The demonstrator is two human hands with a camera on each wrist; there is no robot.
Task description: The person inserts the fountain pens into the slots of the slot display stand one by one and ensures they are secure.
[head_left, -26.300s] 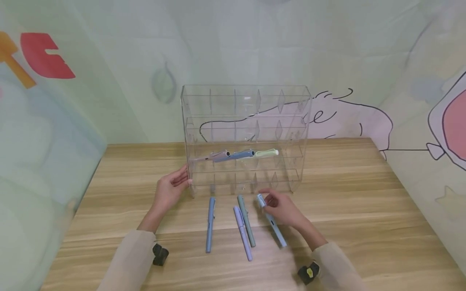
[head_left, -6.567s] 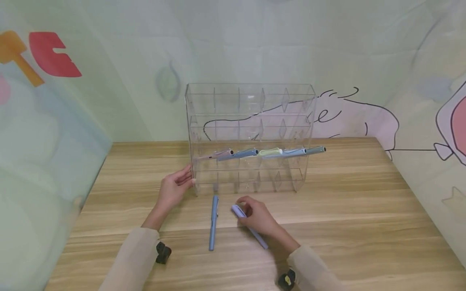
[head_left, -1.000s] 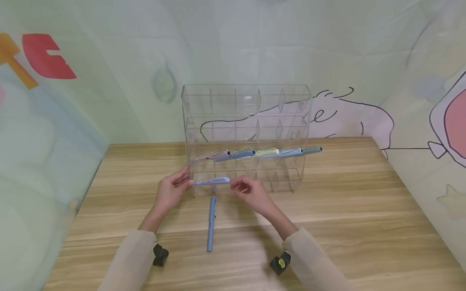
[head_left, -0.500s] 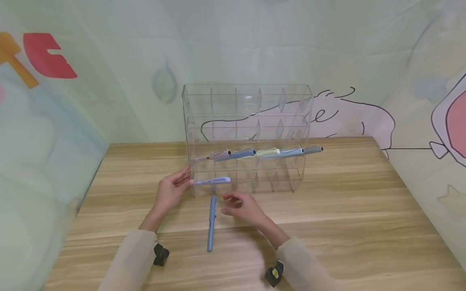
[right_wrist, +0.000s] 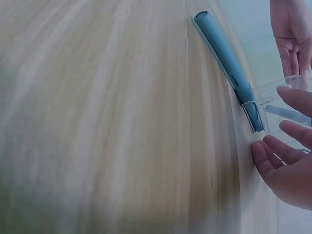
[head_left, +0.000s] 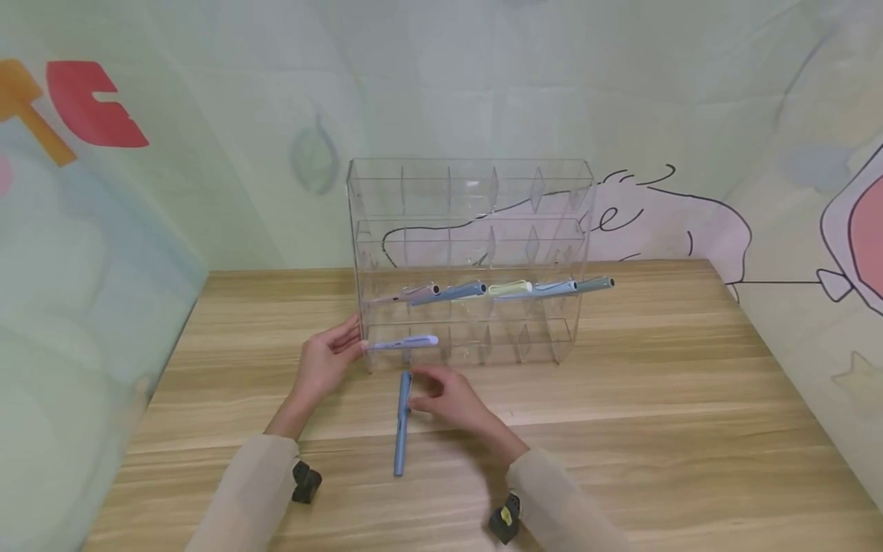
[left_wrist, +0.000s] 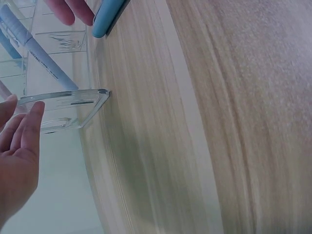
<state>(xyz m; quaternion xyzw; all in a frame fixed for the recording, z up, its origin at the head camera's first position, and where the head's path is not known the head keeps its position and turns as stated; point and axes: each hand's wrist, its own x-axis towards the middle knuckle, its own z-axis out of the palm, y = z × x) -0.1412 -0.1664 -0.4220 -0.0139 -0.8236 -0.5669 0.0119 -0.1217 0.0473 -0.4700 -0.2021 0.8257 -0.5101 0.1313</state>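
A clear acrylic rack [head_left: 425, 198] with tiers of compartments stands on the table. My left hand [head_left: 324, 366] holds its lower left side wall; in the left wrist view that hand's fingers [left_wrist: 31, 129] lie on the transparent edge. A capped blue pen [head_left: 401, 429] lies on the wood in front of the rack, clip end toward it. Beside that cap is my right hand [head_left: 451, 399], thumb and fingers apart; the right wrist view shows a gap between its fingertips and the pen [right_wrist: 229, 63]. On the lowest tier a lilac pen [head_left: 407, 343] lies slanted.
On the tier above lie a mauve pen [head_left: 417, 294], another blue pen [head_left: 458, 291], a pale green pen [head_left: 509, 288], a light blue pen [head_left: 548, 290] and a grey-green pen [head_left: 595, 284]. A printed cloth [head_left: 241, 153] hangs behind the table.
The light blue, grey-green and lilac pens have gone from the table into the rack. Lately my right hand left the lilac pen and moved down-left to the blue pen. My left hand stays put.
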